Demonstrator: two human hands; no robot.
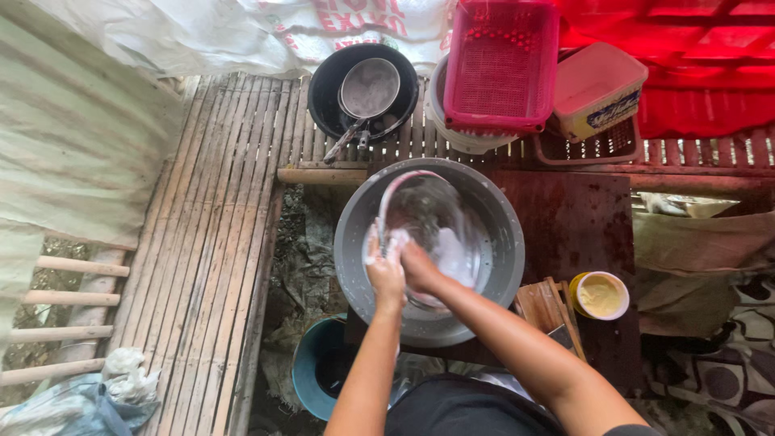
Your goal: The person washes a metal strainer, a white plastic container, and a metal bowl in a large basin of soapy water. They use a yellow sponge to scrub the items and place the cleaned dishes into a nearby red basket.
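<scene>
Glass lid (432, 222) sits tilted inside the grey basin (507, 242) on the dark worktop (577, 218), your left hand (385, 270) gripping its soapy rim, your right hand (420, 266) pressed against its inner face, grasp unclear.

Dark wooden board (577, 214) bearing grey basin (500, 278) and yellow tub (600, 295), bamboo-slat floor (210, 242) under black pan (323, 93)
</scene>
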